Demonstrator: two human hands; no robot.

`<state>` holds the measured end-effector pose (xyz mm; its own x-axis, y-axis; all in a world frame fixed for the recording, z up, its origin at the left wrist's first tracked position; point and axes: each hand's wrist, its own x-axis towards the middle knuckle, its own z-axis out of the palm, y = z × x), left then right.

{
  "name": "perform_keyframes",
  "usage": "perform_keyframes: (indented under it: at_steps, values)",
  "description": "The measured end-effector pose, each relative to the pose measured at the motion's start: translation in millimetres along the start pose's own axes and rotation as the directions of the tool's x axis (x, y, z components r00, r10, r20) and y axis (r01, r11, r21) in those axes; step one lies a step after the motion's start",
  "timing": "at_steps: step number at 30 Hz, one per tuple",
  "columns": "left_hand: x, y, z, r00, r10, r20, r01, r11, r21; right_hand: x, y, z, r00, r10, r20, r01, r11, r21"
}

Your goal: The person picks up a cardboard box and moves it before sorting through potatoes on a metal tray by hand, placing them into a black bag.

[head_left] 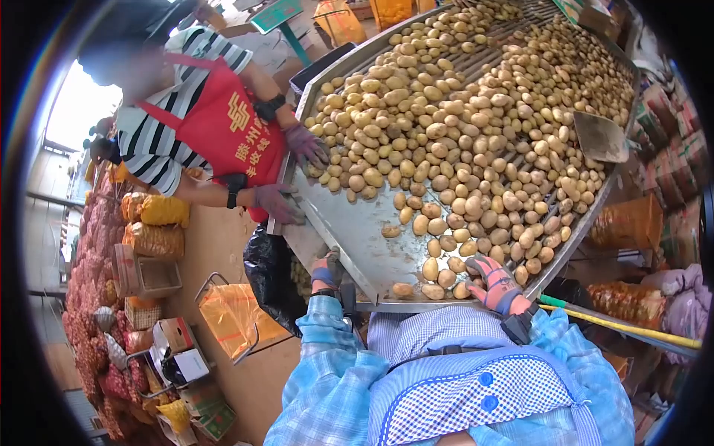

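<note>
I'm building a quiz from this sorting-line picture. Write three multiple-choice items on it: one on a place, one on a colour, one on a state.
1. Where is the wearer's right hand?
A. Among the potatoes at the near edge of the metal tray
B. On the yellow-handled tool
C. Inside the black bag

2. What colour is the co-worker's apron?
A. Green
B. Red
C. White

3. How is the wearer's left hand placed?
A. Lifting a potato high
B. Hanging away from the tray
C. Resting at the tray's near corner rim

Answers:
1 A, the gloved right hand lies against potatoes near the rim.
2 B, the apron over the striped shirt is red with yellow characters.
3 C, the gloved left hand sits at the tray's corner edge.
</note>
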<state>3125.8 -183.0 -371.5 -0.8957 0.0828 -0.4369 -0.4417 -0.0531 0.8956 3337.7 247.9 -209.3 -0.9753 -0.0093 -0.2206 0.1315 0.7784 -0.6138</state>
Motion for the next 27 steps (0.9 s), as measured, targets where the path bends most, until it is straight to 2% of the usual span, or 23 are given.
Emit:
perform_keyframes:
  at_steps: [3,6,10,13,15,16,17,18,19,20,22,23,24,27]
  values:
    - [4,17,0,0.980,-0.184,-0.072,0.182,0.983,-0.033,-3,13,5,0.995,0.032,-0.091,-0.033,0.999,-0.015]
    - [-4,39,17,0.984,-0.127,-0.128,0.119,0.991,-0.062,-4,26,7,0.982,0.135,-0.130,-0.139,0.990,-0.019]
    - [-12,55,44,0.965,-0.147,-0.216,0.127,0.986,-0.105,-9,41,9,0.976,0.122,-0.179,-0.124,0.992,0.003]
    - [20,24,22,0.965,-0.101,-0.241,0.133,0.984,0.121,-10,41,10,0.974,0.146,-0.176,-0.145,0.989,0.016]
    - [60,-4,-21,0.958,-0.225,-0.178,0.249,0.961,0.121,-11,40,11,0.972,0.134,-0.191,-0.138,0.990,-0.007]
    - [67,1,-23,0.947,-0.285,-0.147,0.304,0.944,0.126,-10,40,12,0.972,0.130,-0.195,-0.135,0.991,-0.015]
    - [71,2,-22,0.933,-0.203,-0.296,0.310,0.871,0.380,-9,41,12,0.972,0.126,-0.199,-0.133,0.991,-0.022]
    - [77,4,-21,0.910,-0.079,-0.408,0.333,0.725,0.603,-7,41,13,0.969,0.146,-0.201,-0.151,0.989,-0.008]
    - [41,63,34,0.910,-0.003,-0.415,0.360,0.506,0.784,-5,41,13,0.965,0.131,-0.228,-0.136,0.991,-0.010]
    - [1,128,93,0.904,0.072,-0.420,0.393,0.242,0.887,-4,41,12,0.959,0.114,-0.258,-0.122,0.992,-0.015]
    - [-13,138,114,0.980,0.145,-0.133,0.117,0.117,0.986,-1,42,7,0.943,0.115,-0.311,-0.132,0.991,-0.034]
    - [-17,136,115,0.987,0.161,0.018,-0.026,0.052,0.998,0,41,5,0.934,0.169,-0.316,-0.188,0.982,-0.030]
    - [-13,120,104,0.998,0.046,0.030,-0.027,-0.064,0.998,1,40,2,0.928,0.196,-0.317,-0.214,0.977,-0.021]
    - [-7,107,83,0.997,-0.005,0.081,-0.081,-0.091,0.993,5,47,-5,0.904,0.248,-0.348,-0.286,0.956,-0.060]
